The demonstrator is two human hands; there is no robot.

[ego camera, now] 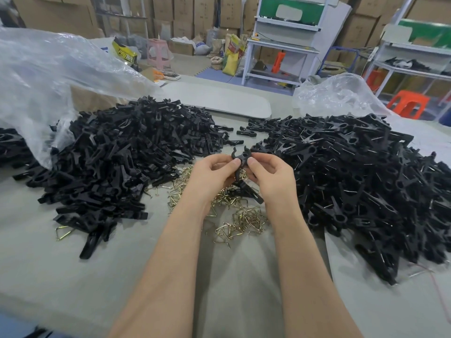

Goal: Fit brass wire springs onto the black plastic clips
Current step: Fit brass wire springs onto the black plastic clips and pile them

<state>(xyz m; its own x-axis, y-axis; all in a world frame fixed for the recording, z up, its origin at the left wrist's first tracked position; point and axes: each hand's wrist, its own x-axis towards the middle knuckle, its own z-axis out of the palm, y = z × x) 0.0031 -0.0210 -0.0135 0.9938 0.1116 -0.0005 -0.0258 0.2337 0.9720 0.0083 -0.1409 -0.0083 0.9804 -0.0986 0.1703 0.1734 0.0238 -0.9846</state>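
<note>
The left hand (214,172) and right hand (271,175) pinch 1 black clip (240,157) in curled fingers (235,162) above the brass springs (244,217); uneven pressure could slip its halves apart.

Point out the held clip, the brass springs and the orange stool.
clip (241,156), head view, its upper forked end.
brass springs (244,222), head view, middle of the loose pile.
orange stool (409,97), head view, its seat.

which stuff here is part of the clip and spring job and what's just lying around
Job: black clip held by left hand and right hand; brass wire springs; left clip pile; right clip pile.
Lying about: pink stool; orange stool; cardboard boxes.
</note>
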